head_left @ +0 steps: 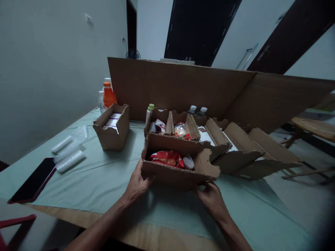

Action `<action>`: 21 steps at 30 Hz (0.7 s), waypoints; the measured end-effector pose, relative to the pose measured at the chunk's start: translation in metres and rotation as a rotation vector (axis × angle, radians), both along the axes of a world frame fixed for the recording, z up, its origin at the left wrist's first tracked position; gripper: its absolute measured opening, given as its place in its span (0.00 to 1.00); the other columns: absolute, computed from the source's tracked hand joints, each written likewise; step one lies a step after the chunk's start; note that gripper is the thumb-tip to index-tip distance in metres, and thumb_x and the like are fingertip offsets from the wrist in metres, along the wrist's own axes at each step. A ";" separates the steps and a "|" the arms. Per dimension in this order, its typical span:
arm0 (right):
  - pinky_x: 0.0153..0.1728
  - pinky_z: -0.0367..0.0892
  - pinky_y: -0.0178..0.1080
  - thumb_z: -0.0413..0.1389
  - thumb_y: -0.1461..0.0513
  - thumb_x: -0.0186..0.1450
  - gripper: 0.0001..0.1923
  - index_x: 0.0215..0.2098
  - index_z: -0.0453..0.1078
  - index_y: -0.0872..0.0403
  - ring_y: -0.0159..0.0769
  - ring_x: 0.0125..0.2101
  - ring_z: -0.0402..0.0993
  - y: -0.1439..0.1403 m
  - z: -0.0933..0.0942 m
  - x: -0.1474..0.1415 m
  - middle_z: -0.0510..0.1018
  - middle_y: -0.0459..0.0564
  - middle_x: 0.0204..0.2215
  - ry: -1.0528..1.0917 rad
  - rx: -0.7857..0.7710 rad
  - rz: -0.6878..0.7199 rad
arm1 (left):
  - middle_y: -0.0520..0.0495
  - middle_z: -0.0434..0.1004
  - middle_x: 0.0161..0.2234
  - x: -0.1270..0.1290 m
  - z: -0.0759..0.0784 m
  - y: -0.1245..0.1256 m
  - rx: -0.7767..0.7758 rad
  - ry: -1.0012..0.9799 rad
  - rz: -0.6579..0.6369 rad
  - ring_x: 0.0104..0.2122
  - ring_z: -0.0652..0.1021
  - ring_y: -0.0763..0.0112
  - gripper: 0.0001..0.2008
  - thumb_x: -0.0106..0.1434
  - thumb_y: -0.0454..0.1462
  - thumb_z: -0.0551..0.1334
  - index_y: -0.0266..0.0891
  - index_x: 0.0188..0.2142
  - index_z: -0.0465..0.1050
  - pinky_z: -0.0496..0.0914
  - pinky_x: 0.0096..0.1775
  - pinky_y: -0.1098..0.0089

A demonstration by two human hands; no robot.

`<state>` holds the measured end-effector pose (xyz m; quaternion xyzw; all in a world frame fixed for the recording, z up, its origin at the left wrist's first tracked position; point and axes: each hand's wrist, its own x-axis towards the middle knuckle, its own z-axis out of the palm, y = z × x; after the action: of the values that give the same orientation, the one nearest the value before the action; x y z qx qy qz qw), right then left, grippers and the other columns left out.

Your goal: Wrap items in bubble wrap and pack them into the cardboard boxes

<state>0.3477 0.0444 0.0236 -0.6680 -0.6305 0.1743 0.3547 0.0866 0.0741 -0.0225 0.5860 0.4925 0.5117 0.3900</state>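
Between my two hands is a brown cardboard box (170, 176) with an open top, turned lengthwise across the table. Inside it lie a red snack packet (167, 158) and a whitish roll (188, 162). My left hand (138, 181) grips the box's left end, its fingers partly hidden behind the cardboard. At the lower right of the box, my right hand (209, 195) is closed on the bottom edge, with fingertips tucked underneath. Directly behind stand two more cardboard boxes, one holding a clear packet (180, 129) and red wrappers.
Further cardboard boxes (243, 139) line the right side. A box of white cartons (123, 130) stands left, near bubble-wrap rolls (69, 161) and a dark tablet (34, 179). Bottles, including an orange one (108, 96), stand behind. A tall cardboard panel (178, 83) closes off the back.
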 end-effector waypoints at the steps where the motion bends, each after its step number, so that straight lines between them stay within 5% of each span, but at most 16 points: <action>1: 0.22 0.67 0.37 0.54 0.46 0.58 0.22 0.18 0.70 0.53 0.39 0.20 0.72 -0.007 -0.001 -0.006 0.76 0.50 0.17 0.001 0.015 0.006 | 0.36 0.75 0.53 -0.008 -0.002 -0.009 -0.012 0.009 0.030 0.58 0.73 0.49 0.31 0.56 0.46 0.66 0.34 0.56 0.68 0.66 0.60 0.52; 5: 0.28 0.72 0.39 0.55 0.46 0.61 0.20 0.23 0.74 0.51 0.43 0.27 0.76 -0.031 0.005 -0.042 0.80 0.52 0.24 0.004 0.101 0.101 | 0.38 0.77 0.51 -0.054 -0.003 -0.051 -0.073 0.033 0.186 0.56 0.74 0.49 0.30 0.55 0.50 0.69 0.37 0.52 0.70 0.66 0.60 0.52; 8: 0.27 0.71 0.41 0.56 0.44 0.60 0.20 0.23 0.74 0.50 0.43 0.26 0.75 -0.030 0.026 -0.064 0.78 0.51 0.23 0.005 0.130 0.133 | 0.38 0.78 0.47 -0.072 0.022 -0.059 -0.111 0.052 0.302 0.53 0.76 0.48 0.30 0.54 0.51 0.70 0.36 0.50 0.71 0.69 0.56 0.52; 14: 0.16 0.62 0.41 0.57 0.39 0.55 0.24 0.22 0.72 0.50 0.38 0.13 0.63 -0.037 0.065 -0.029 0.70 0.46 0.13 -0.035 0.115 -0.112 | 0.39 0.76 0.52 -0.024 0.081 -0.027 0.152 -0.041 0.036 0.53 0.76 0.54 0.30 0.57 0.43 0.68 0.36 0.57 0.66 0.70 0.56 0.56; 17: 0.13 0.59 0.41 0.57 0.39 0.53 0.24 0.21 0.71 0.50 0.37 0.11 0.60 -0.057 0.060 -0.016 0.66 0.44 0.10 -0.083 0.091 -0.180 | 0.37 0.75 0.54 -0.016 0.079 -0.036 0.182 -0.008 0.005 0.57 0.73 0.52 0.31 0.57 0.41 0.67 0.37 0.59 0.66 0.66 0.60 0.53; 21: 0.14 0.59 0.40 0.56 0.40 0.57 0.23 0.19 0.69 0.48 0.36 0.12 0.59 -0.061 0.042 -0.050 0.66 0.44 0.11 -0.057 0.107 -0.016 | 0.41 0.80 0.44 -0.051 0.063 -0.063 0.007 0.018 0.138 0.46 0.79 0.56 0.25 0.56 0.43 0.66 0.37 0.52 0.70 0.74 0.49 0.58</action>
<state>0.2975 -0.0163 0.0655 -0.6578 -0.6434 0.1183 0.3733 0.0352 0.0110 0.0410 0.5565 0.5335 0.5340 0.3473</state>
